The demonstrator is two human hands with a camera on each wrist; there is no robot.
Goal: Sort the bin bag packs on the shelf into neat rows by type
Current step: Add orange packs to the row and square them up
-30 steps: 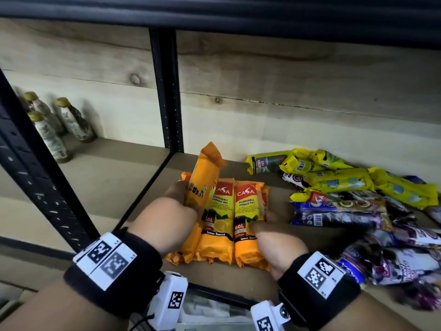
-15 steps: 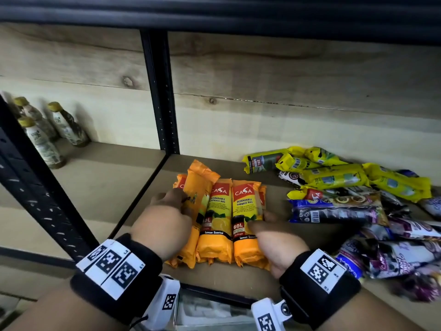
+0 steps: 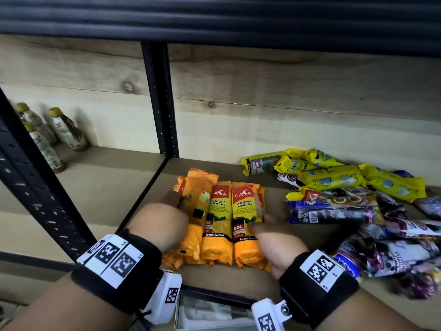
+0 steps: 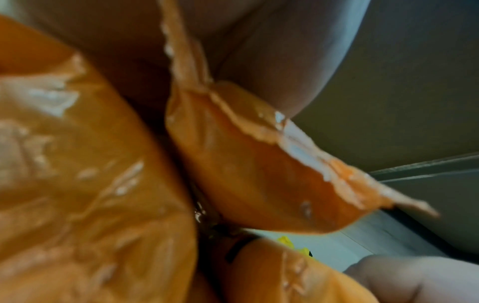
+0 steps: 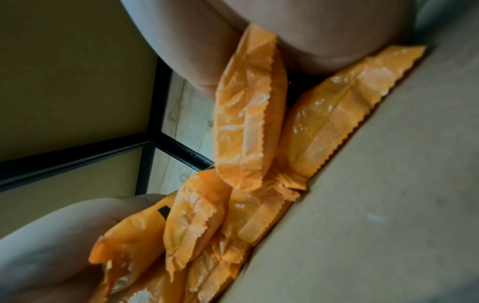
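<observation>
Several orange bin bag packs (image 3: 218,223) lie side by side near the front of the shelf board (image 3: 152,194). My left hand (image 3: 176,201) grips the leftmost orange pack (image 3: 198,204), which lies slightly over its neighbours. My right hand (image 3: 262,223) holds the rightmost orange pack (image 3: 243,211), thumb on top and fingers down its right side. The left wrist view shows crinkled orange pack ends (image 4: 259,174) close up; the right wrist view shows the orange pack ends (image 5: 249,123) on the board. Yellow packs (image 3: 331,177) lie jumbled at the back right, with dark purple packs (image 3: 334,211) in front of them.
A heap of purple and white packs (image 3: 393,249) fills the right side. A black upright post (image 3: 162,99) divides the bays; three bottles (image 3: 66,130) stand in the left bay. A dark shelf runs overhead. A white box (image 3: 207,316) sits below the front edge.
The leftmost orange pack, held tilted up by my left hand, has come down flat against the row. My right hand has stayed on the rightmost pack.
</observation>
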